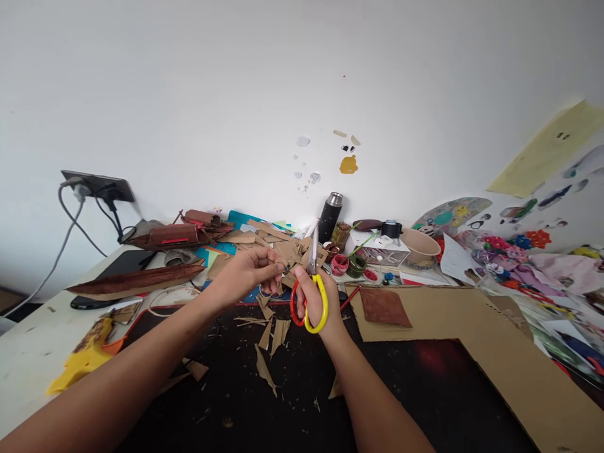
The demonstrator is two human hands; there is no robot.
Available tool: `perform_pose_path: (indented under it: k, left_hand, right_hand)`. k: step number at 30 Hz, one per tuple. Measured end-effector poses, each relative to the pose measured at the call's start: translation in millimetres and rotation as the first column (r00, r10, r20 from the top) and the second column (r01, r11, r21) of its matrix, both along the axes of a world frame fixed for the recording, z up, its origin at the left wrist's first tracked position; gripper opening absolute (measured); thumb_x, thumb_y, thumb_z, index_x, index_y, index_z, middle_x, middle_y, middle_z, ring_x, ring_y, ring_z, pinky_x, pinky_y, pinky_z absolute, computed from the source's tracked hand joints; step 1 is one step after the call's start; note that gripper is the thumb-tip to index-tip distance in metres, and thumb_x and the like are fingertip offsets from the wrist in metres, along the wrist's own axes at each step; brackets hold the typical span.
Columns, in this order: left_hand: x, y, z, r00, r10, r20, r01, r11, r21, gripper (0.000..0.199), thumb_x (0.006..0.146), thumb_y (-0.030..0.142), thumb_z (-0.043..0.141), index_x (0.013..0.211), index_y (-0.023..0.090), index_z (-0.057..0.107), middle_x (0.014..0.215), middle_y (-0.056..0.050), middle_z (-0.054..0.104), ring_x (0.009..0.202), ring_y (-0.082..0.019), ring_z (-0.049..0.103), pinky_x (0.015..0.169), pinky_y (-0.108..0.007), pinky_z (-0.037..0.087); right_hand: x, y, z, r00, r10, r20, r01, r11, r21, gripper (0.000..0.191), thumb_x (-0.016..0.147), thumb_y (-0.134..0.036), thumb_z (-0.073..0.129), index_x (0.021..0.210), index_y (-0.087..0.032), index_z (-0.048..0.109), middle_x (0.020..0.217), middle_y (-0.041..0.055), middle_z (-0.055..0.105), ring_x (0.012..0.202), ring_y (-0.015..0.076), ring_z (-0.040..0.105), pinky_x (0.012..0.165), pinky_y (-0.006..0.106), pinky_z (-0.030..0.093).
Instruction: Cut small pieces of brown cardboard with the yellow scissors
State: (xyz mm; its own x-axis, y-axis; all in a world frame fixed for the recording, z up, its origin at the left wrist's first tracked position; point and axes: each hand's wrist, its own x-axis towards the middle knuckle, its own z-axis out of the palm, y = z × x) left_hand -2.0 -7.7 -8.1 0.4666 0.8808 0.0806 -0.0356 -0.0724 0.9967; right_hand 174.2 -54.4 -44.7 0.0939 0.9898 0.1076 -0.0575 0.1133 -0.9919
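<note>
My right hand (317, 302) is closed around scissors (321, 308) with one red and one yellow handle loop, their metal blades pointing up and away. Just to its left, my left hand (257, 270) pinches a tiny dark thing between thumb and fingers; what it is cannot be made out. Cardboard scraps (280, 335) lie below and behind both hands, some on the dark mat (245, 402). A brown square piece (385, 307) rests on a large cut cardboard sheet (434, 308) to the right.
A black bottle (329, 217) stands at the wall, near open paint jars (356, 265). At the left are a yellow glue gun (87, 355) and brown cardboard boat-like models (136, 280). Colourful craft materials (528, 258) crowd the right side.
</note>
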Motion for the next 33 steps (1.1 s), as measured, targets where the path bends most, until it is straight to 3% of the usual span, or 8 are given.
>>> perform_pose_path:
  k: [6,11,19,33]
  left_hand:
    - [3.7,-3.3,-4.6,0.991,-0.124,-0.056,0.118,0.988,-0.1,0.037,0.081,0.05,0.085,0.084,0.017,0.068,0.074,-0.004,0.076,0.058,-0.015,0.069,0.058,-0.027,0.058]
    - [3.9,-4.1,-3.3,0.992,-0.114,-0.059,0.107,0.988,-0.114,0.042,0.077,0.052,0.089,0.082,0.017,0.066,0.073,-0.003,0.075,0.057,-0.015,0.069,0.057,-0.027,0.059]
    - [1.7,-4.1,3.1,0.994,-0.087,-0.061,0.082,0.994,-0.072,0.031,0.078,0.042,0.088,0.082,0.018,0.069,0.072,-0.003,0.075,0.06,-0.016,0.071,0.057,-0.027,0.058]
    - [2.8,-5.9,1.2,0.993,-0.111,-0.051,0.106,0.99,-0.088,0.041,0.081,0.055,0.085,0.084,0.017,0.071,0.074,-0.005,0.075,0.064,-0.017,0.072,0.06,-0.027,0.059]
  right_hand:
    - [-2.2,-1.9,2.8,1.0,0.021,0.013,-0.021,1.0,0.011,0.052,0.084,-0.069,0.072,0.095,-0.019,0.062,0.044,-0.0092,0.051,0.028,0.0102,0.045,0.029,0.018,0.033]
    - [-1.0,-2.1,5.2,1.0,0.018,0.02,-0.018,1.0,0.009,0.05,0.085,-0.067,0.071,0.094,-0.019,0.062,0.043,-0.0097,0.049,0.028,0.0104,0.045,0.03,0.018,0.034]
    - [-2.1,-2.8,3.2,1.0,0.023,0.006,-0.023,1.0,-0.002,0.046,0.087,-0.066,0.069,0.092,-0.02,0.061,0.045,-0.0094,0.05,0.029,0.0102,0.046,0.03,0.017,0.034]
    - [-3.8,-1.8,0.6,0.998,0.06,-0.037,-0.059,0.998,0.016,0.045,0.088,-0.064,0.068,0.09,-0.02,0.059,0.045,-0.0094,0.051,0.028,0.0096,0.044,0.03,0.018,0.033]
